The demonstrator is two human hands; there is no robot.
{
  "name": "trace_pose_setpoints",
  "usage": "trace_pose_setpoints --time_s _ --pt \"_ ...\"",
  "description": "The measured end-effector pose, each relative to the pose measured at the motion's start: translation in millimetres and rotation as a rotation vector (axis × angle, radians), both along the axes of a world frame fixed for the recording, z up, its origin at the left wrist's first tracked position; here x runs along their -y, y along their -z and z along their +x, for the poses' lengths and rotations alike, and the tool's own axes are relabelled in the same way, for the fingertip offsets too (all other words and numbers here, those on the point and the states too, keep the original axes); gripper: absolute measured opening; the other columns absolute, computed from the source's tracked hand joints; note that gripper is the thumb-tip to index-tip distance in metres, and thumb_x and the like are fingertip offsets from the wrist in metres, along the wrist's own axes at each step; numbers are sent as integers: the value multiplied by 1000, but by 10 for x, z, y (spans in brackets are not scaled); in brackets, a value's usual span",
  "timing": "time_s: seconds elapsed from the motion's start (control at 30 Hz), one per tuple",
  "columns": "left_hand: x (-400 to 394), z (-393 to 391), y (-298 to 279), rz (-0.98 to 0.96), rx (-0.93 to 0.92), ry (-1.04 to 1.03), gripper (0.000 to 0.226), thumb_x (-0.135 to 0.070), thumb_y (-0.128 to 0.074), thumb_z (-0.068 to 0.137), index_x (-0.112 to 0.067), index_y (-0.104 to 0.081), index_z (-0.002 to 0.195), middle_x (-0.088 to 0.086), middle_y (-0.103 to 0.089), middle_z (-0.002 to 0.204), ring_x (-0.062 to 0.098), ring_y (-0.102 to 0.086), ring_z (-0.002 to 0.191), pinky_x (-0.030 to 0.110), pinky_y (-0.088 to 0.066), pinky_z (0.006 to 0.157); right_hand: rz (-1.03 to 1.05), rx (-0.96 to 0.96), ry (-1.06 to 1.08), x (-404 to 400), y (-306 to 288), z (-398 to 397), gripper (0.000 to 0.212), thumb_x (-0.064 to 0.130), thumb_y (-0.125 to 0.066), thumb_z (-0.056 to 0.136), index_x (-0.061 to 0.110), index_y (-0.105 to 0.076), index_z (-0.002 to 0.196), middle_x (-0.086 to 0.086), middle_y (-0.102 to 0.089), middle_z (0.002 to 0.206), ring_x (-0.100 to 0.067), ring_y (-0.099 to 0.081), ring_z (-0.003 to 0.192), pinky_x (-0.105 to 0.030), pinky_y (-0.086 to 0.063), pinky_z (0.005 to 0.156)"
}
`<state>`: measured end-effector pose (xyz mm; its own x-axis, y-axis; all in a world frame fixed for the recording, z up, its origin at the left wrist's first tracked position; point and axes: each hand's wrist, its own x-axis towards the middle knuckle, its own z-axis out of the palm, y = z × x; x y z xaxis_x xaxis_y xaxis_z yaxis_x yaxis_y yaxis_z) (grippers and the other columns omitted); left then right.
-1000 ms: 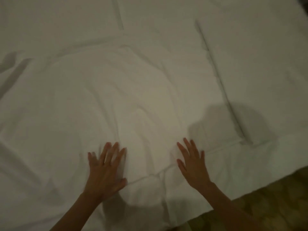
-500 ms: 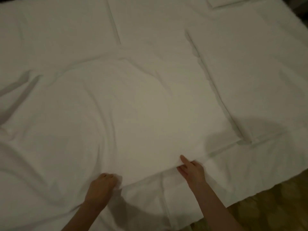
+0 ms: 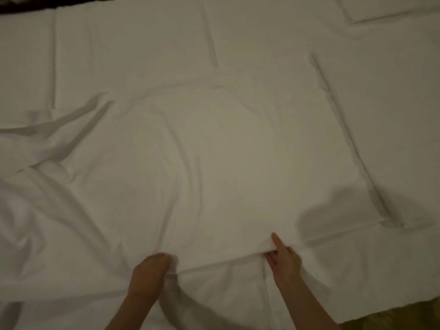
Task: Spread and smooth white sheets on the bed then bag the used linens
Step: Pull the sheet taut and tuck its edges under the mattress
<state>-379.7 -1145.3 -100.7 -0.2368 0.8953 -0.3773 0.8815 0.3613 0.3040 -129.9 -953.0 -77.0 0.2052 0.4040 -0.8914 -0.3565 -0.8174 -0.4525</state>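
A white top sheet (image 3: pixel 214 151) covers most of the bed, wrinkled on the left and flatter in the middle. Its near hem runs across the lower part of the view over another white layer (image 3: pixel 226 294). My left hand (image 3: pixel 148 275) is curled and grips the hem at lower centre-left. My right hand (image 3: pixel 282 258) pinches the same hem further right, thumb on top and fingers tucked beneath the fabric.
A long raised fold (image 3: pixel 345 139) runs diagonally down the right side of the sheet. A folded white piece (image 3: pixel 392 5) lies at the top right corner. Patterned carpet (image 3: pixel 404 317) shows at the bottom right, past the bed's edge. Dark floor shows at the top left.
A second ago both hands lay flat with spread fingers on the sheet. They have since curled onto its near hem, and the view has shifted to show more of the far bed.
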Motion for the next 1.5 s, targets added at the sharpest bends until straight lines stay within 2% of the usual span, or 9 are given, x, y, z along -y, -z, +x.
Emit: trace_pose_setpoints --time_s 0.1,0.2,0.4,0.53,0.83,1.0,1.2,1.4,1.5 --pt "-85 -54 -99 -84 -2 2 75 -15 -85 25 -26 -38 82 -5 -56 60 17 -59 46 21 -37 30 -34 -97 -37 195 -45 -264 11 -2 -66 84 8 -64 89 0 -73 71 -10 -70 59 -27 -58 51" --pt "-3 -194 -212 -81 11 -7 75 -14 -91 16 -27 -44 73 -7 -54 58 14 -57 46 18 -34 32 -31 -159 -22 502 -59 -583 13 -1 -62 88 9 -64 95 3 -74 76 -8 -71 65 -24 -58 54" --pt "358 -423 -336 -152 191 -138 14 -40 -40 71 -31 -31 66 -13 -40 66 11 -46 68 14 -28 53 31 -84 -36 723 -105 -760 11 10 -67 83 14 -63 93 3 -73 78 -9 -69 71 -20 -55 52" --pt "705 -900 -477 -216 450 -383 19 -43 -68 74 -31 -55 69 -6 -62 74 5 -55 67 19 -43 65 -78 -140 -132 1044 -191 -1096 10 -1 -59 91 9 -60 86 -6 -71 72 -19 -64 77 -22 -57 51" --pt "1426 -2431 -943 123 -108 -990 53 -15 -77 78 -6 -54 124 19 -51 123 37 -49 115 50 -43 92 -271 -257 -1041 2062 -476 -2426 18 13 -58 94 -2 -66 100 -15 -74 90 -23 -72 80 -27 -56 71" --pt "1610 -3016 -1011 78 476 -1606 90 -31 -81 77 -13 -29 149 13 -40 149 33 -43 131 47 -40 105 -134 -240 -1437 2156 -710 -3080 22 24 -57 96 5 -69 97 -8 -76 88 -18 -72 77 -24 -54 69" --pt "856 -2453 -1169 152 454 -1130 65 -41 -60 59 -15 -63 118 10 -69 115 28 -64 106 33 -50 88 359 -110 -1308 1768 -859 -3756 5 24 -64 91 20 -64 90 -5 -71 97 -17 -68 83 -30 -51 72" --pt "-55 -1311 -1006 -82 483 -682 31 -16 -48 96 -4 -58 123 15 -63 120 32 -60 110 36 -47 91 825 363 -1451 1042 -920 -4048 75 51 -74 76 19 -40 135 -4 -42 131 -20 -48 116 -36 -43 101" --pt "-81 -1088 -948 -162 580 -428 30 -18 -58 92 -4 -60 118 12 -63 113 30 -59 107 33 -46 87 815 567 -1730 851 -647 -3958 71 46 -70 81 15 -37 136 -9 -45 131 -28 -50 117 -43 -45 96"
